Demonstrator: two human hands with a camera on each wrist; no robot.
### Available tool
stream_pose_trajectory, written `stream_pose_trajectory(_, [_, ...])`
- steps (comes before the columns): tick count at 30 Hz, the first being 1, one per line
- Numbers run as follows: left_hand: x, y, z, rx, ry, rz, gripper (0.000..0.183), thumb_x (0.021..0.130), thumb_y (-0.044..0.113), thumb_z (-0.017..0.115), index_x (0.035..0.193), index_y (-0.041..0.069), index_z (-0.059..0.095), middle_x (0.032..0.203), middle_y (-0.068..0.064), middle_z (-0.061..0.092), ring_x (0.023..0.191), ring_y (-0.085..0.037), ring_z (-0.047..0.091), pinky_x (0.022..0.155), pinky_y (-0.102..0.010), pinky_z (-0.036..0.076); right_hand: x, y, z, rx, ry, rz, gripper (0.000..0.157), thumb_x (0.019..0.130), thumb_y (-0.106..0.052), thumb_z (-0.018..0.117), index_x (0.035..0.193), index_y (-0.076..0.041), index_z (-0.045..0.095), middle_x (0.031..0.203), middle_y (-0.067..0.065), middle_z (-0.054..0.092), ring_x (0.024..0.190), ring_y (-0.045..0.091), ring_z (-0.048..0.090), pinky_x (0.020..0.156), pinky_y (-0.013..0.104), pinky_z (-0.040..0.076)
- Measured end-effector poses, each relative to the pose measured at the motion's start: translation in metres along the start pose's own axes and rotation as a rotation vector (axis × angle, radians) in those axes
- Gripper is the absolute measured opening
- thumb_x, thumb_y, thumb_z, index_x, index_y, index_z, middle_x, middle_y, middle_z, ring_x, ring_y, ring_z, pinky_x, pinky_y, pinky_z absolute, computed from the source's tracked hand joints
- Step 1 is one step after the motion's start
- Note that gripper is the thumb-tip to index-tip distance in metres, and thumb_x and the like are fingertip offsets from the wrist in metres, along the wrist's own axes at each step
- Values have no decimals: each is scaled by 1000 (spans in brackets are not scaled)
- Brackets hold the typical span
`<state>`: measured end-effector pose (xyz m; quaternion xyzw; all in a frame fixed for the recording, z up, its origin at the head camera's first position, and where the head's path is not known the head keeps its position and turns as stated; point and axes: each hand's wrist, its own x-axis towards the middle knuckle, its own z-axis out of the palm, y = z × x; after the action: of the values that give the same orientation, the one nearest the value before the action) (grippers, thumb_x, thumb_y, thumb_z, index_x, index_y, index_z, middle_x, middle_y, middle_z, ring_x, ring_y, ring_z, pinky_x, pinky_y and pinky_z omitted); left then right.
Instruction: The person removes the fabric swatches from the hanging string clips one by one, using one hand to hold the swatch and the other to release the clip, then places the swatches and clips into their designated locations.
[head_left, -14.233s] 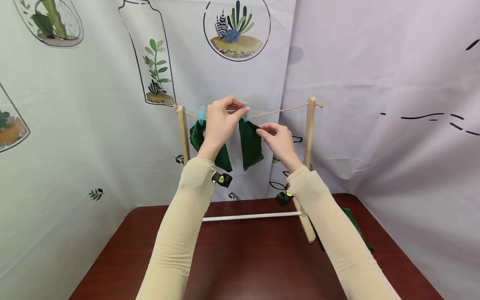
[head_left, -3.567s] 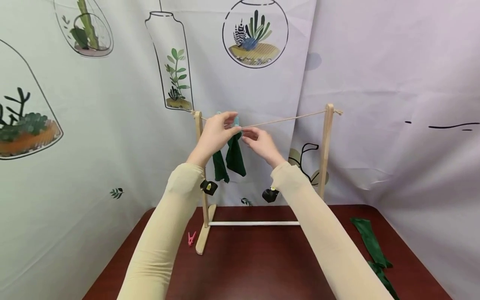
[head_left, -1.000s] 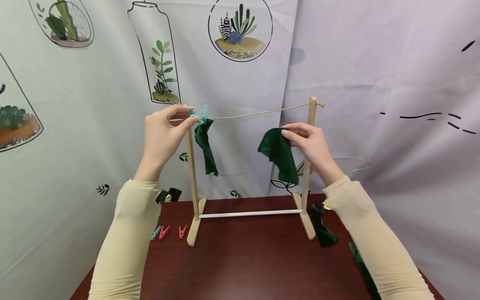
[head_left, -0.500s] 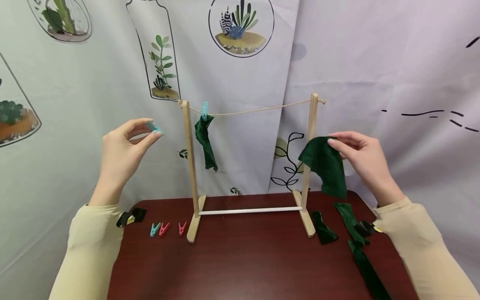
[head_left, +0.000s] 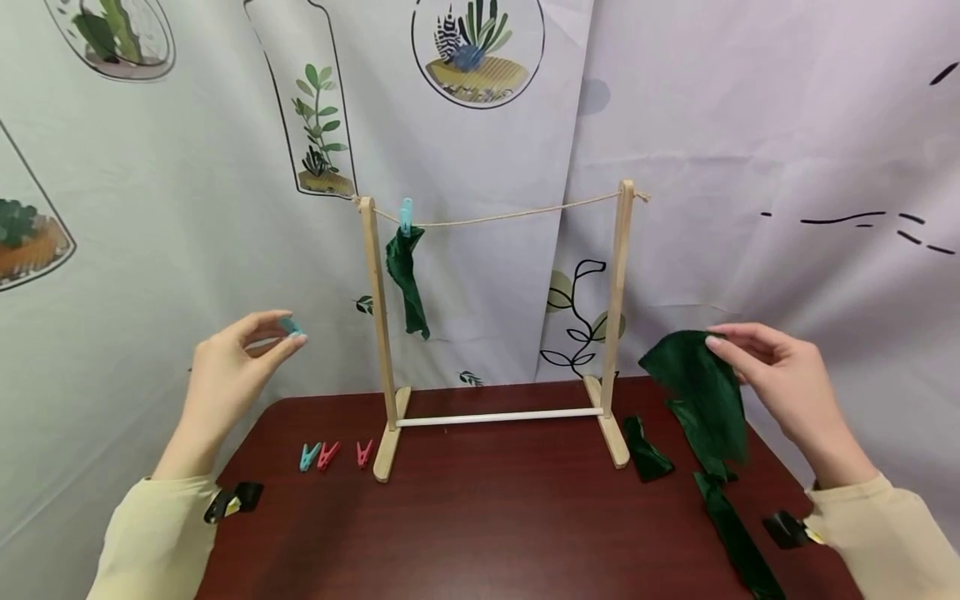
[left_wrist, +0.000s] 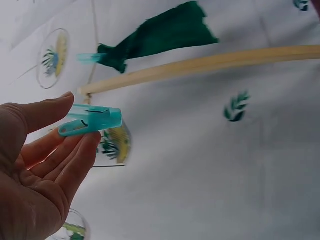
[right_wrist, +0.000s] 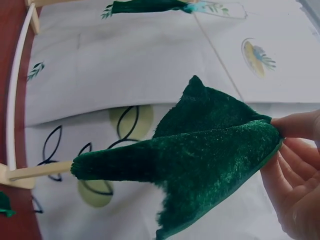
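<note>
My left hand (head_left: 232,379) pinches a light blue clothespin (left_wrist: 95,120) between thumb and fingers, left of the small wooden drying rack (head_left: 378,333). On the far right, my right hand (head_left: 787,392) pinches the top edge of a green cloth (head_left: 701,387), which hangs down folded over, above other cloth on the table. A second green cloth (head_left: 407,283) hangs from the rack's string (head_left: 517,215) near the left post, held by another light blue clothespin (head_left: 406,215).
A light blue clothespin (head_left: 309,457) and two pink clothespins, one beside it (head_left: 327,455), lie left of the rack on the dark red table (head_left: 495,517). Several green cloth pieces (head_left: 738,537) lie to the right. A printed white curtain (head_left: 480,158) hangs behind.
The clothespin has come off the string in my left hand, which has moved left and down. My right hand has carried the green cloth right and down, away from the rack.
</note>
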<state>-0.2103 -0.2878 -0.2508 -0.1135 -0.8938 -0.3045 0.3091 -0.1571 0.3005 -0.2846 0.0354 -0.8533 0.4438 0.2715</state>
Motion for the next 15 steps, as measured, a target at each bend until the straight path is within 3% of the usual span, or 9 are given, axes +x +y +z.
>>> stream_pose_trajectory(2, [-8, -6, 3, 2, -31, -25, 48, 94, 38, 72, 133, 11, 65, 115, -18, 71, 103, -41, 69, 70, -12, 49, -8, 8, -1, -20, -3, 8, 33, 98, -32, 68, 124, -13, 72, 99, -13, 72, 79, 2, 63, 62, 19, 52])
stream_pose_trajectory(6, [-22, -15, 12, 17, -64, -42, 48, 95, 38, 71, 132, 8, 64, 113, -20, 71, 102, -42, 70, 67, -18, 52, -24, 23, 1, -45, -15, 61, 34, 97, -37, 68, 124, -16, 72, 97, -17, 72, 73, 5, 63, 57, 23, 51])
stream_pose_trajectory(11, [-36, -24, 27, 21, -101, -53, 47, 96, 36, 70, 129, 3, 65, 108, -19, 71, 100, -42, 70, 73, -44, 58, -44, 40, 4, -80, -37, 136, 38, 96, -42, 68, 123, -16, 71, 94, -21, 71, 63, 14, 62, 52, 28, 46])
stream_pose_trajectory(15, [-48, -32, 39, 28, -144, -86, 49, 97, 37, 70, 129, 1, 64, 105, -15, 72, 97, -35, 72, 77, -43, 57, -59, 52, 10, -112, -39, 180, 40, 96, -45, 68, 124, -16, 71, 94, -21, 70, 63, 14, 62, 53, 28, 46])
